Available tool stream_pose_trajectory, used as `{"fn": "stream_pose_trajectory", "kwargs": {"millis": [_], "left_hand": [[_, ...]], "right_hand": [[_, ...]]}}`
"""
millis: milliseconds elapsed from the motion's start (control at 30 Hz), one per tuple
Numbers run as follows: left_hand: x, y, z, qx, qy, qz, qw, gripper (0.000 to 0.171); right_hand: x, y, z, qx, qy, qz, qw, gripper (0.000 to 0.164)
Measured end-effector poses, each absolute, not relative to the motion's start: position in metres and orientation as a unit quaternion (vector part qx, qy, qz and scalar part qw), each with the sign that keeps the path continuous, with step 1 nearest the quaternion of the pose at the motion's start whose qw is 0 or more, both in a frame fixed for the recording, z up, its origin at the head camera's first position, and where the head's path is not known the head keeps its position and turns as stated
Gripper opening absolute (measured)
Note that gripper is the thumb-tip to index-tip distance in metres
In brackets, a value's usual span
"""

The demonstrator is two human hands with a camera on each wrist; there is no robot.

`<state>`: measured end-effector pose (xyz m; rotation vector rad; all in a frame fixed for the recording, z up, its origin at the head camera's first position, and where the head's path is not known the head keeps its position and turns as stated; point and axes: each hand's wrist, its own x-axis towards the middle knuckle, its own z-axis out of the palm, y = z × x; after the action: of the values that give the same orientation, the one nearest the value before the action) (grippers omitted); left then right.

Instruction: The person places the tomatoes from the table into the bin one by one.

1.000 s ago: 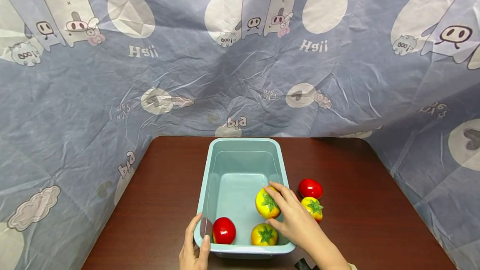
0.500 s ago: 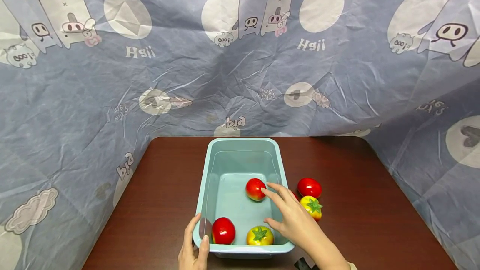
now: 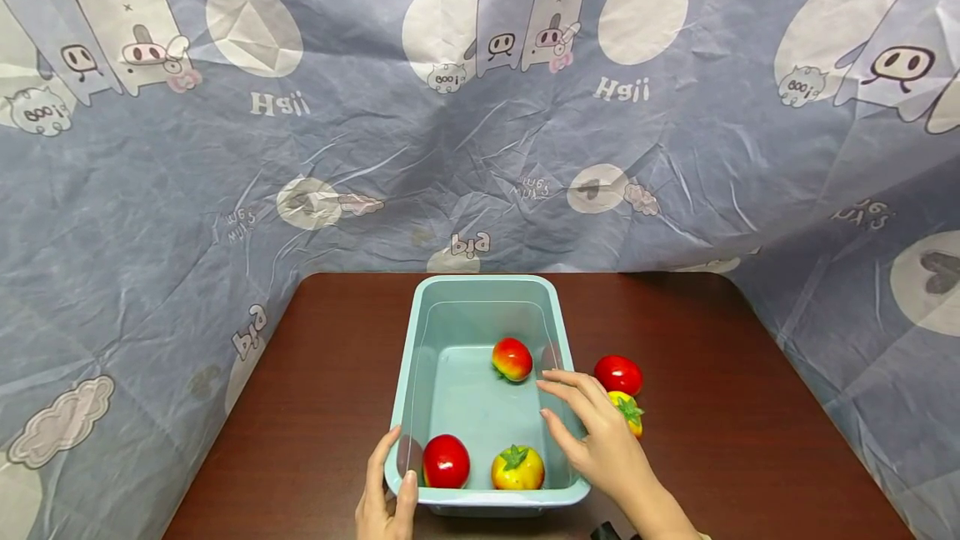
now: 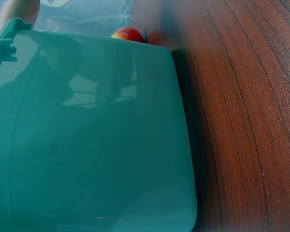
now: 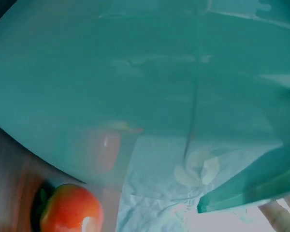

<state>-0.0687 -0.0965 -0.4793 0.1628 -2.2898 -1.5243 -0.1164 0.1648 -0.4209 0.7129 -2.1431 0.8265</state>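
A light blue-green plastic bin stands on the table, with three toy tomatoes in it. A red one lies at the near left and a yellow one, its green leaves up, at the near right. Farther back sits a red-yellow tomato, leaves toward the near side. My left hand holds the bin's near left corner between thumb and fingers. Over the right rim, my right hand has its fingers spread and nothing in them, apart from the back tomato.
Right of the bin, on the dark wooden table, lie a red tomato and a yellow one partly behind the right hand. A grey-blue patterned cloth hangs around the back and sides.
My right hand has let go of a tomato inside the bin and drawn back to the right. That tomato has rolled away toward the back, and the near yellow one has shifted left and tipped.
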Motion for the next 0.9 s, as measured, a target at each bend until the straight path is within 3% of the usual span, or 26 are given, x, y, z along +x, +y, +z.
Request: {"fn": "stream_pose_trajectory", "kwargs": {"millis": [200,333,467,667,900], "left_hand": [[-0.068,-0.097,-0.478,0.064,-0.818,-0.541,0.185,0.049],[-0.069,-0.097,-0.478,0.063,-0.822,-0.537,0.179,0.05],[-0.069,-0.097,-0.479,0.052,-0.815,-0.544,0.192,0.051],[-0.069,-0.097,-0.48,0.045,-0.807,-0.55,0.208,0.051],[-0.068,-0.099,-0.479,0.047,-0.808,-0.551,0.201,0.05]], "right_hand": [[-0.118,0.174,-0.426,0.252,-0.821,0.334,0.389,0.035],[-0.12,0.185,-0.428,0.219,-0.813,0.355,0.406,0.021],[-0.121,0.199,-0.433,0.174,-0.814,0.372,0.41,0.036],[-0.121,0.219,-0.449,0.064,-0.839,0.384,0.379,0.033],[-0.117,0.227,-0.47,-0.087,-0.886,0.344,0.3,0.025]]}}
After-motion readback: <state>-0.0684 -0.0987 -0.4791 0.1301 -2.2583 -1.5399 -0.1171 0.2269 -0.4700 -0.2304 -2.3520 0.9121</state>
